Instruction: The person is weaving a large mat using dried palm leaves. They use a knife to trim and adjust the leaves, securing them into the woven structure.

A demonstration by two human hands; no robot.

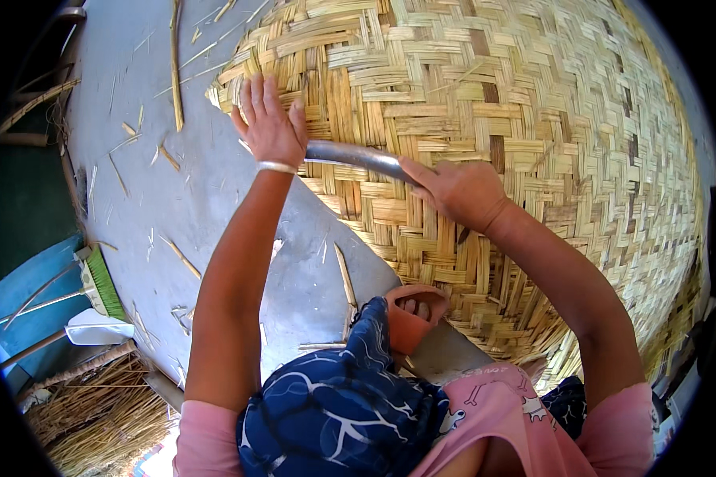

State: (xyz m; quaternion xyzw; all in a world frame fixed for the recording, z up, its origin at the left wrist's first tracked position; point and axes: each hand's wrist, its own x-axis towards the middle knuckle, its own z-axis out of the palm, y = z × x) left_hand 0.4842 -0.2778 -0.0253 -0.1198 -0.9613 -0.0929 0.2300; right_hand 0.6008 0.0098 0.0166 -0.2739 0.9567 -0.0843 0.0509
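A large woven mat (565, 119) of pale, flat plant strips, with a few dark brown ones, lies on the grey floor. My right hand (461, 191) is closed round the grip of a curved knife (354, 153) with a grey metal blade. The blade points left across the mat's edge, and its far part is hidden under my left hand (274, 131). That hand is stretched out over the mat's left corner, fingers apart. Whether it presses on the blade or only on the mat, I cannot tell.
Loose strips and a long stick (176, 67) are strewn over the floor (151, 230). At the left are a green-bristled broom (103, 282), a white dustpan (95, 327) and a heap of dry stalks (95, 405). My foot in an orange sandal (408, 330) is beside the mat's near edge.
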